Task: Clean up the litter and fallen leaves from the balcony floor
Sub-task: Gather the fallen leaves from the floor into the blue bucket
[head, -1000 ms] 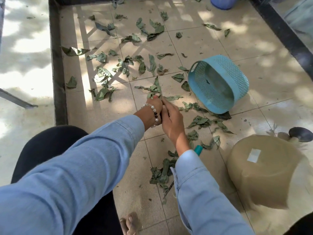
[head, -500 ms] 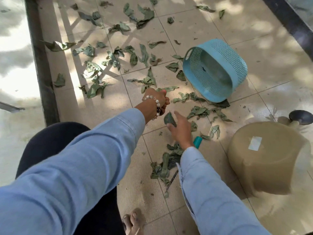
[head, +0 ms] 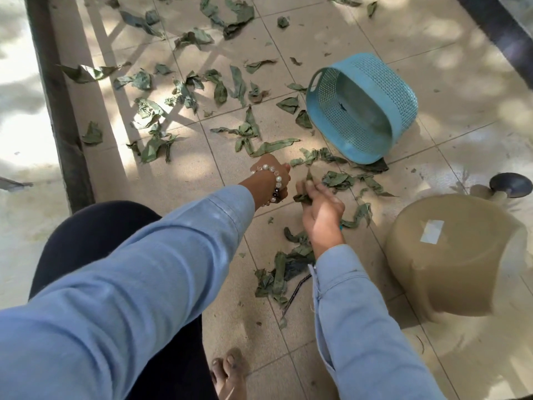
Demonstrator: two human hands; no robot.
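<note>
While the tiled balcony floor is strewn with torn green leaves, the step in hand looks like hand-gathering into a bunch. Judgement: sweep outlying pieces toward the nearest cluster first, take fuller handfuls, then carry each load to a container rather than dropping it.

Tan plastic bin: lies on its side at right, mouth turned away; contents cannot be seen.

Blue perforated basket: tipped on its side, mouth toward the leaves; inside, only a tiny dark fleck shows. Leaves lie just beside its rim.

Right hand: fingers curled round a small bunch of leaves.

Left hand, beaded bracelet at wrist: fingers hidden; grip cannot be told.
</note>
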